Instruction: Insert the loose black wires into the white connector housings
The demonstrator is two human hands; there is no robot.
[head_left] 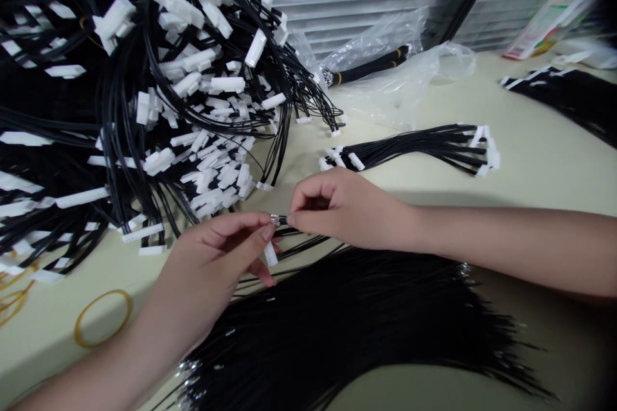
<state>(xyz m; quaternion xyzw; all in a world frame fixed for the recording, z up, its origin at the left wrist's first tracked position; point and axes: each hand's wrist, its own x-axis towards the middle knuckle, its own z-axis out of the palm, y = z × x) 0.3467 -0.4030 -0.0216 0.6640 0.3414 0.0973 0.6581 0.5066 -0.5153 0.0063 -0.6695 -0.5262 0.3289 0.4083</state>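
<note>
My left hand [224,253] pinches the metal-tipped ends of a few thin black wires [283,220] between thumb and forefinger. Under its thumb, a white connector [270,253] with black wires on it sits among the lower fingers. From the other side, my right hand [337,209] grips the same wires just behind their metal tips, thumb against forefinger. Right below both hands lies a thick spread of loose black wires [347,321], with bare metal terminals at both ends.
A large heap of black wire harnesses [193,77] with white connectors fills the left. Behind my right hand lies a harness bundle [419,144]. Farther back are a plastic bag [405,90], a tied wire bundle [371,67] and more harnesses [573,99]. A yellow rubber band [80,327] lies at left.
</note>
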